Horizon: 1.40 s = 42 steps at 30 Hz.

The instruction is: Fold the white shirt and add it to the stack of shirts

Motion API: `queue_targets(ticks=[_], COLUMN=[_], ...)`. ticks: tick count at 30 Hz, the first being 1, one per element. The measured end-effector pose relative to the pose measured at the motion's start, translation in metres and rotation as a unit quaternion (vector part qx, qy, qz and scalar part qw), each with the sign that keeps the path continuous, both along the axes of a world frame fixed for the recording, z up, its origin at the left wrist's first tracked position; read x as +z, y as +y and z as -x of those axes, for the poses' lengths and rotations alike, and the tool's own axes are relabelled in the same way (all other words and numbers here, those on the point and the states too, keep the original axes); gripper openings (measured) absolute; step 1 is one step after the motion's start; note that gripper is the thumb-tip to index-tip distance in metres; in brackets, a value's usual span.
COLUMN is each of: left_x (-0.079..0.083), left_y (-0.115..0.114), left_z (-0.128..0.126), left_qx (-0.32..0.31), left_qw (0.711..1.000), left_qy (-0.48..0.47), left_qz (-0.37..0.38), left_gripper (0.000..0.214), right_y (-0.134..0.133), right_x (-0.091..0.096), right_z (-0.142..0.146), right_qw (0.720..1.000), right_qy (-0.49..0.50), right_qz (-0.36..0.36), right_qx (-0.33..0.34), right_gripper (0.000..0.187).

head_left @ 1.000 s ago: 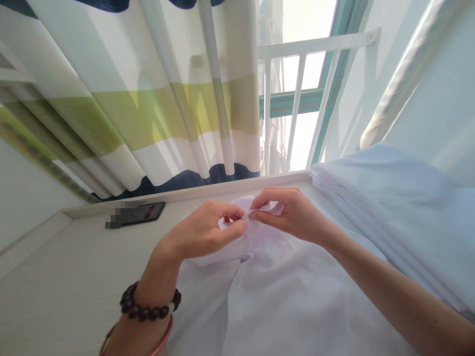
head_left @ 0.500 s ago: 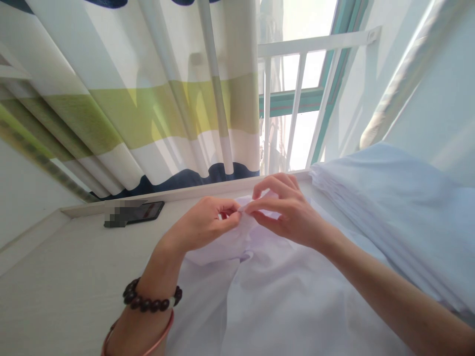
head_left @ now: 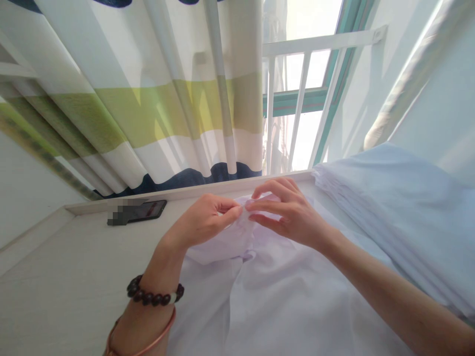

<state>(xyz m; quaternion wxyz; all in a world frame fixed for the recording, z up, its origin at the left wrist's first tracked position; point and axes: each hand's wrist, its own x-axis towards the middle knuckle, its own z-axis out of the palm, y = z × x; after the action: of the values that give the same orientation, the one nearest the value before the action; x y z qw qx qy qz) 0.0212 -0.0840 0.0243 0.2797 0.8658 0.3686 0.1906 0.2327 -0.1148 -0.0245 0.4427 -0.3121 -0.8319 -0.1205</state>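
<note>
A white shirt point(head_left: 282, 291) with a front placket lies spread before me, its far end bunched under my fingers. My left hand point(head_left: 204, 220) pinches the cloth there between thumb and forefinger; a dark bead bracelet and a copper-coloured bangle circle that arm. From the other side, my right hand point(head_left: 284, 207) reaches in with curved fingers. Its forefinger and thumb are apart, the tips touching or almost touching the fabric beside the left fingertips. Whatever small detail lies at the pinch is too fine to make out.
A stack of folded white cloth point(head_left: 393, 198) lies at the right. Toward the back left rests a dark phone point(head_left: 152, 210) on the pale wooden surface point(head_left: 55, 291). Behind the raised edge hang striped curtains point(head_left: 148, 113), beside a white railing point(head_left: 304, 74) at the window.
My right forefinger and thumb have parted slightly at the cloth, where they were closer to the left fingertips before. My left hand keeps its pinch. The whole view has shifted a little.
</note>
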Motion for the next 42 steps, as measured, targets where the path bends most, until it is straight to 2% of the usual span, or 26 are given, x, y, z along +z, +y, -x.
queue_targets(ticks=[10, 16, 24, 28, 39, 42], left_x=[0.001, 0.002, 0.001, 0.001, -0.001, -0.002], left_y=[0.001, 0.0, -0.003, -0.004, 0.0, 0.002], left_z=[0.002, 0.001, -0.001, -0.001, 0.002, 0.002], left_qx=[0.002, 0.008, -0.022, -0.015, -0.026, 0.008], left_qw=[0.998, 1.0, 0.998, 0.998, 0.997, 0.996], left_qy=[-0.004, 0.017, 0.054, 0.058, 0.029, 0.002], left_qz=[0.055, 0.019, -0.024, -0.029, 0.06, 0.085], left_gripper=[0.025, 0.027, 0.025, 0.026, 0.039, 0.033], right_y=[-0.002, -0.001, -0.002, -0.002, -0.002, -0.001], right_x=[-0.004, -0.005, -0.007, -0.008, -0.015, -0.016], right_z=[0.008, 0.007, 0.012, 0.011, 0.016, 0.015], right_qw=[1.0, 1.0, 0.997, 0.997, 0.999, 0.999], right_qy=[0.007, 0.003, 0.062, 0.052, 0.03, 0.023], right_qz=[-0.015, -0.016, 0.032, 0.032, -0.027, -0.035], right_qx=[-0.001, 0.003, 0.031, 0.035, -0.004, -0.011], right_gripper=[0.008, 0.009, 0.009, 0.007, 0.003, 0.004])
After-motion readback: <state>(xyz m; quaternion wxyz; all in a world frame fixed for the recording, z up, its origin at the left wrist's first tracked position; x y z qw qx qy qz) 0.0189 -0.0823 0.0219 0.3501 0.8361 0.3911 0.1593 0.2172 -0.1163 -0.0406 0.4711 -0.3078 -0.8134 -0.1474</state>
